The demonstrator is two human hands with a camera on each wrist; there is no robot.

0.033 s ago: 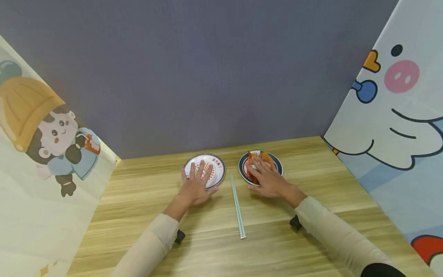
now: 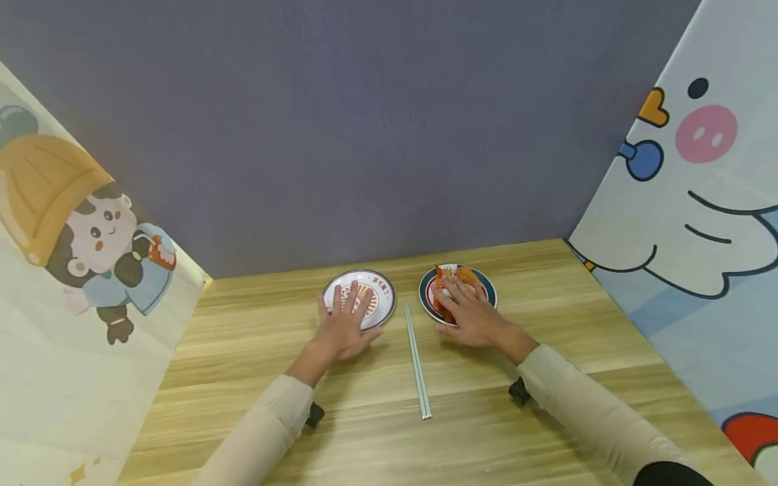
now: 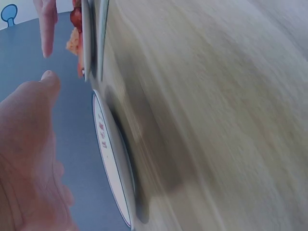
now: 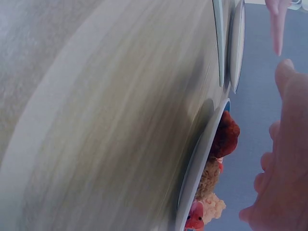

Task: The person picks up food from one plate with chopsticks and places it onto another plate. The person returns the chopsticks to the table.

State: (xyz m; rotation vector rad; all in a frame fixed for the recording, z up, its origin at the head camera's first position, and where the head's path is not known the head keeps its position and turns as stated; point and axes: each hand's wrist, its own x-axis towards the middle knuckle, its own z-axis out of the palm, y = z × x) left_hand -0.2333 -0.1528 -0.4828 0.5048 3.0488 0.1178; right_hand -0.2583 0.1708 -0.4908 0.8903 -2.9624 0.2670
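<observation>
My left hand (image 2: 343, 331) is held, fingers spread and straight, above a white plate (image 2: 384, 307) with a dark rim and a printed radiating pattern. In the left wrist view a gap shows between the palm and this plate (image 3: 113, 168). My right hand (image 2: 474, 318) likewise hovers with extended fingers over a dark-green-rimmed plate (image 2: 491, 289) of food. On that plate the right wrist view shows a dark red glossy piece (image 4: 225, 135), a brown crumbed piece (image 4: 208, 179) and a pale lumpy piece (image 4: 213, 208). Between the plates lies a pair of pale green chopsticks (image 2: 417, 364).
The wood-grain table (image 2: 243, 378) ends at a grey panel (image 2: 389, 135) behind the plates. Cartoon-printed sheets stand at both sides, a child figure on the left sheet (image 2: 48, 378) and a pig-like figure on the right sheet (image 2: 644, 223).
</observation>
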